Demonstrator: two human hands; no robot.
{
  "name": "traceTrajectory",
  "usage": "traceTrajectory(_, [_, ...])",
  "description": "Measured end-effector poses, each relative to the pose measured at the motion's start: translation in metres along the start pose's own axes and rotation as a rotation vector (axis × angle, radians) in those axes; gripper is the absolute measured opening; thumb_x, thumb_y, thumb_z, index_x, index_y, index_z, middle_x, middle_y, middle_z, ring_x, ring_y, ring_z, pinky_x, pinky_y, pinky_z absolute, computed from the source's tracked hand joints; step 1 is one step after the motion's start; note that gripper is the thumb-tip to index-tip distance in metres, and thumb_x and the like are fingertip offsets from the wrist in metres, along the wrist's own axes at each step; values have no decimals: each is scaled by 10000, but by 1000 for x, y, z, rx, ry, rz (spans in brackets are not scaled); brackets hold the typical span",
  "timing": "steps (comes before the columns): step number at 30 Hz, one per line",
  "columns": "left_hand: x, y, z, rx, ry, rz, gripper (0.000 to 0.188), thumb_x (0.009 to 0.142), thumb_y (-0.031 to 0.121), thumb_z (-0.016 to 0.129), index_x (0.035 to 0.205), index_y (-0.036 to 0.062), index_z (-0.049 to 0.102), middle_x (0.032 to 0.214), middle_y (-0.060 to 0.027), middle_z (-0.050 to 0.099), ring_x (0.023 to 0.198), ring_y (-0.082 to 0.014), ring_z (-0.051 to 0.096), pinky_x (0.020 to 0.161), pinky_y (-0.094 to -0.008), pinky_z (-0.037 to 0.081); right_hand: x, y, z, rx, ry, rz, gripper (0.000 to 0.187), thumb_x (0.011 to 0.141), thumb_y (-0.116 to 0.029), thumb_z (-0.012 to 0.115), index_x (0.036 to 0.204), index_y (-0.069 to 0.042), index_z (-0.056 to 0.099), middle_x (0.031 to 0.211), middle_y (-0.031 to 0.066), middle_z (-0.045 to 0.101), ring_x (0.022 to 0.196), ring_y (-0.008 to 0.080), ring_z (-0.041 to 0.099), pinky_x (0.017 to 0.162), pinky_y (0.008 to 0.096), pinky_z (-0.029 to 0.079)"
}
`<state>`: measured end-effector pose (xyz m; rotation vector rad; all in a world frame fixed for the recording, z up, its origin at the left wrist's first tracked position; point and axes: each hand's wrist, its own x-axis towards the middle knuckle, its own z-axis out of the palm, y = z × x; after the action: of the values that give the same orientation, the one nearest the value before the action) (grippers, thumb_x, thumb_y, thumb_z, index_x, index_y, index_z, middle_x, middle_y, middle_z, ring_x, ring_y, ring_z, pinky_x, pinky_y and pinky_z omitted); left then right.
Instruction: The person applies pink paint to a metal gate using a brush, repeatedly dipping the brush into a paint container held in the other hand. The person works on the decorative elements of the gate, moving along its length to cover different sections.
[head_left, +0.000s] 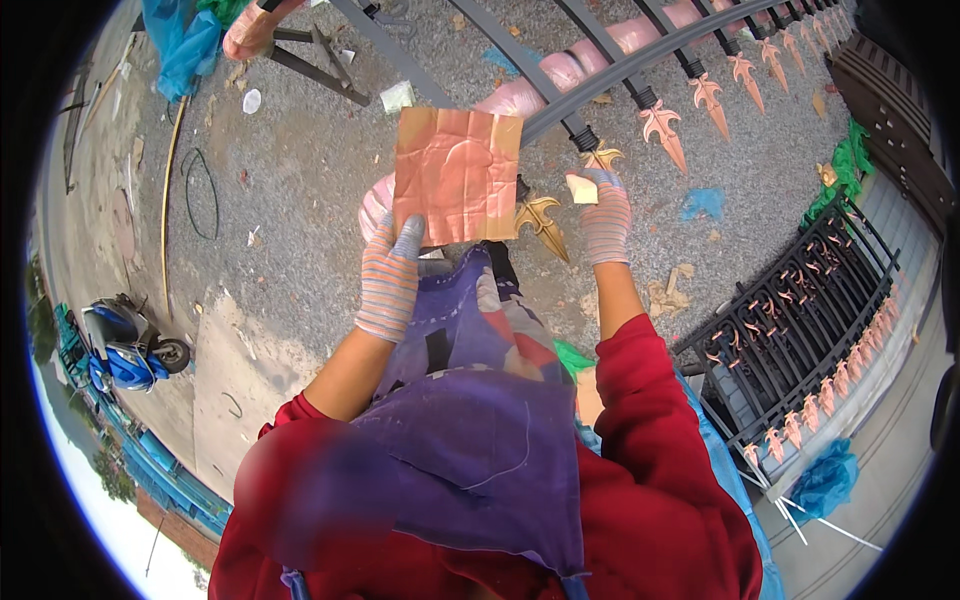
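My left hand (390, 282), in a striped knit glove, is closed on the lower left corner of a creased square cardboard sheet (457, 172) smeared with copper-pink colour. My right hand (608, 222), gloved too, pinches a small pale yellow sponge piece (582, 189). Right beside its fingertips is a gold spearhead finial (602, 157) on a black metal fence panel (597, 50). Another gold finial (543, 226) sticks out past the sheet's right edge; its upper part is hidden. Farther along the panel are several copper-pink finials (664, 136).
Pink-wrapped padding (625, 38) lies under the fence panel. At the right, more black panels (800, 300) with pink finials are stacked. A blue scooter (125, 345) stands at the left. Blue plastic (185, 45) hangs at the upper left, and a long thin pole (170, 190) lies on the ground.
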<state>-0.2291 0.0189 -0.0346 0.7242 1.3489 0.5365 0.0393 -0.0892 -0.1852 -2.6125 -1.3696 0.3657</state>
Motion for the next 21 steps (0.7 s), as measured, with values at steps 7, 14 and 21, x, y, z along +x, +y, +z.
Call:
traceTrajectory(7, [12, -20, -17, 156, 31, 40, 424, 903, 243, 614, 1224, -7, 493, 928, -82, 608, 675, -166, 650, 564, -283, 568, 14, 11, -33, 354, 198, 151, 306, 749, -23, 578, 1045, -70, 644, 953, 153, 653, 907, 359, 612, 798, 423, 485])
traceTrajectory(14, [0, 0, 8, -16, 74, -25, 296, 928, 256, 605, 1081, 3, 611, 821, -28, 606, 637, -90, 480, 604, -272, 455, -5, 6, -12, 338, 80, -46, 337, 743, -15, 586, 1044, -158, 638, 909, 147, 641, 877, 363, 604, 779, 422, 493])
traceTrajectory(21, [11, -18, -13, 37, 46, 3, 429, 895, 265, 631, 1215, 13, 496, 923, -84, 615, 691, -188, 662, 579, -299, 574, 30, 36, -46, 251, 115, 2, 305, 745, 15, 577, 1009, -122, 642, 1005, 137, 617, 934, 354, 570, 837, 426, 455])
